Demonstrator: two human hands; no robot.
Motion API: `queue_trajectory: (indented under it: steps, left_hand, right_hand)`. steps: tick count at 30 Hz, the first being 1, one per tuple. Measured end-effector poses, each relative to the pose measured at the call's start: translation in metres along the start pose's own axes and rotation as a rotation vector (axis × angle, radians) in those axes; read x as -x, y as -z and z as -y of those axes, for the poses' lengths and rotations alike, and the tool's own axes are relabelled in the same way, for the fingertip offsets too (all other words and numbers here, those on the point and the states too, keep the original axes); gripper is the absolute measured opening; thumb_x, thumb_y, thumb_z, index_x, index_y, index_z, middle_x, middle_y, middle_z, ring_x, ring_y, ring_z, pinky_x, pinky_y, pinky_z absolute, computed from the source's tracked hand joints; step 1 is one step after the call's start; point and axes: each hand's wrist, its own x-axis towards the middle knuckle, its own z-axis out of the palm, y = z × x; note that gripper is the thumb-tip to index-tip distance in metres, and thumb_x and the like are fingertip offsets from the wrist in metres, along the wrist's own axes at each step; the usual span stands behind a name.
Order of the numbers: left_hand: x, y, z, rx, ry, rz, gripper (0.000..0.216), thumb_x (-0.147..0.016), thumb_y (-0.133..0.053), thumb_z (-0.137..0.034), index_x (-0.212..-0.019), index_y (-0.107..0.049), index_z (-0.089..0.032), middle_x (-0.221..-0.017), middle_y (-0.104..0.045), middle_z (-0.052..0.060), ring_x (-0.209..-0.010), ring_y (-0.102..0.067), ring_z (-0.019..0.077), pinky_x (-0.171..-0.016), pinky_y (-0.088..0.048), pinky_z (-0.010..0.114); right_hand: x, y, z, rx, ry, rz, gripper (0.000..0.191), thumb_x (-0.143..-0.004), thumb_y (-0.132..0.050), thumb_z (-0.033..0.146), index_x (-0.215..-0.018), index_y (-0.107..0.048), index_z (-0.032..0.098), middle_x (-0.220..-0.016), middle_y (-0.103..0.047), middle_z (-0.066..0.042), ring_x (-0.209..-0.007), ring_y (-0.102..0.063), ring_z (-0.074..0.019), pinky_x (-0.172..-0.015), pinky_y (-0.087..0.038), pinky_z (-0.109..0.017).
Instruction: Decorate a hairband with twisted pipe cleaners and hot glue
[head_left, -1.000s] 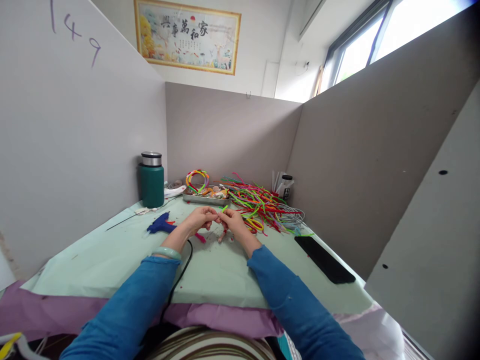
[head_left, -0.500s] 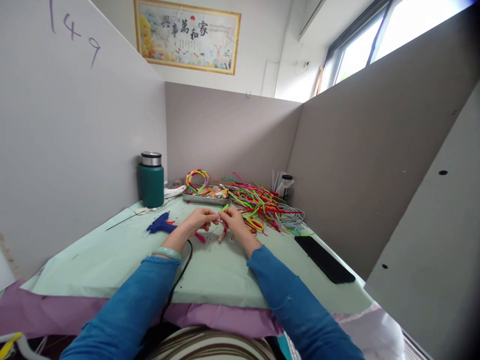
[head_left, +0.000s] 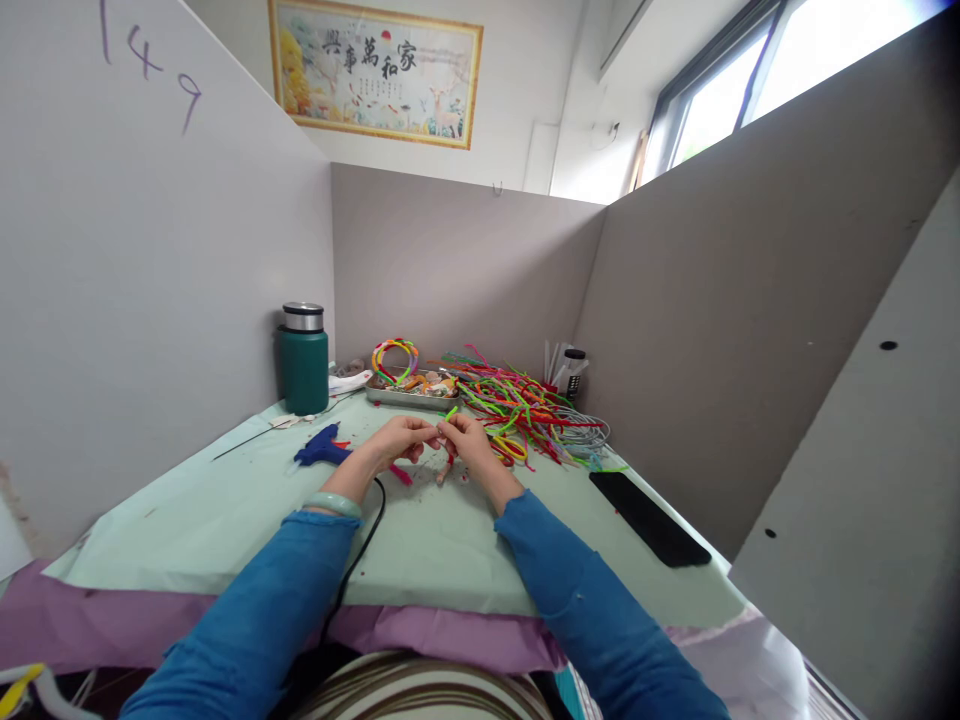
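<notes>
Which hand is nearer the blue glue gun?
Left. The left hand is just to the right of the blue glue gun; the right hand is farther right, past the left one.

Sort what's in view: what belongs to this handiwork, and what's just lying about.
Likely belongs:
- light-green piece in the right hand
- heap of colourful fuzzy stems
- blue glue gun
- metal tray of small pieces

Probably just lying about:
- green bottle
- flat black object
</notes>
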Motion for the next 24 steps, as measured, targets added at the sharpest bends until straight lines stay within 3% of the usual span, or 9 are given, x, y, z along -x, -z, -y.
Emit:
queue_trajectory:
  steps: [14,24]
  left_hand:
    - [-0.0018,0.0020,0.0036,-0.055,0.027,0.030,0.039,-0.060,-0.073,-0.046,-0.073,-0.060,-0.012,-0.077,-0.066,0.006,-0.044,-0.042,0.0048,-0.042,-0.034,0.021]
    - [-0.0028,-0.0006,0.0018,-0.032,0.026,-0.077,0.031,-0.060,-0.071,-0.039,-0.068,-0.057,-0.013,-0.067,-0.062,0.002,-0.041,-0.041,0.0044,-0.040,-0.033,0.021]
  right_hand:
    - [0.0011,-0.0004,0.0021,0.048,0.009,0.000,0.029,-0.070,-0.059,0.045,-0.062,-0.049,0.018,-0.047,-0.042,0.006,-0.044,-0.037,-0.0077,-0.042,-0.028,-0.021]
    - [-0.0013,-0.0017,-0.0026,0.215,0.082,-0.068,0.021,-0.073,-0.055,0.038,-0.065,-0.052,0.018,-0.054,-0.047,0.004,-0.051,-0.042,-0.0100,-0.049,-0.033,-0.021]
